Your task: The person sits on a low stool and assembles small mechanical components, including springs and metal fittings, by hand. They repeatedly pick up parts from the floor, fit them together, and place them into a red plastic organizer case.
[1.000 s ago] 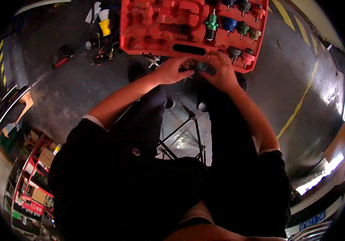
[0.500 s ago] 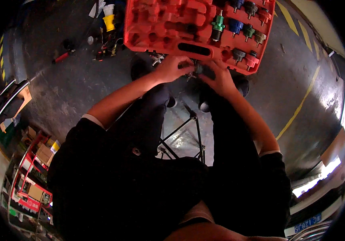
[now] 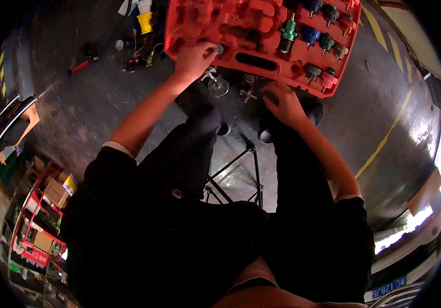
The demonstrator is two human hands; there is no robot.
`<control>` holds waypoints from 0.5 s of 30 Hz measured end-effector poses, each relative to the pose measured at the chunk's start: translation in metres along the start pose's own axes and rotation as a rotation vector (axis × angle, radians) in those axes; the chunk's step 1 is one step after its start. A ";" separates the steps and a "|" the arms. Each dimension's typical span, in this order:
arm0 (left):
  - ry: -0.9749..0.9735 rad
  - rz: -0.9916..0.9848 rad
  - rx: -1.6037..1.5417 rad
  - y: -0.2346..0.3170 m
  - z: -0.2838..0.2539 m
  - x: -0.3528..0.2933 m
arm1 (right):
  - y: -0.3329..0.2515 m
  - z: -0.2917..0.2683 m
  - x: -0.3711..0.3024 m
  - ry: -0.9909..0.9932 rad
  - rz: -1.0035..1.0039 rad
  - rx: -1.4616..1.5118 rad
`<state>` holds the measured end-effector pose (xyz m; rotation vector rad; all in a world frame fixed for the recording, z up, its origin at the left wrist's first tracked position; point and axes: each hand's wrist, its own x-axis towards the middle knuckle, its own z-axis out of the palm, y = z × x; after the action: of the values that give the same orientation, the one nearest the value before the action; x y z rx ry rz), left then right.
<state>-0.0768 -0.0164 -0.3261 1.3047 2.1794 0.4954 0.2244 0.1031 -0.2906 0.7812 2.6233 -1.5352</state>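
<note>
My left hand [image 3: 193, 60] was pinched on a small metal fitting [image 3: 219, 49] at the near edge of the red case [image 3: 220, 25] on the floor. Looked rigid, light, likely slick; best pinched by its rim. My right hand [image 3: 282, 105] rested curled just below the case; couldn't tell if it held anything. Coloured caps [image 3: 313, 36] sat up-right of it.
</note>
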 end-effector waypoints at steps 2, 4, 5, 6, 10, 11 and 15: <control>0.025 0.075 0.121 0.009 0.001 0.003 | 0.003 0.001 -0.001 -0.013 -0.026 -0.019; 0.027 0.114 0.157 0.011 0.003 0.008 | 0.004 0.002 -0.001 -0.033 -0.023 -0.015; 0.060 0.126 0.157 0.006 0.007 0.010 | 0.002 0.001 -0.001 -0.047 -0.008 -0.002; 0.092 0.139 0.157 0.002 0.010 0.014 | 0.001 -0.001 -0.001 -0.061 0.008 0.012; 0.105 0.161 0.146 -0.003 0.014 0.017 | 0.000 -0.003 -0.002 -0.049 0.004 0.014; 0.110 0.165 0.167 -0.002 0.014 0.017 | 0.000 -0.003 -0.003 -0.044 0.002 0.021; 0.076 0.128 0.194 0.006 0.011 0.013 | 0.001 -0.004 -0.001 -0.045 -0.019 0.067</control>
<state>-0.0708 -0.0020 -0.3345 1.5595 2.2620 0.3963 0.2269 0.1057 -0.2891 0.7195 2.5676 -1.6330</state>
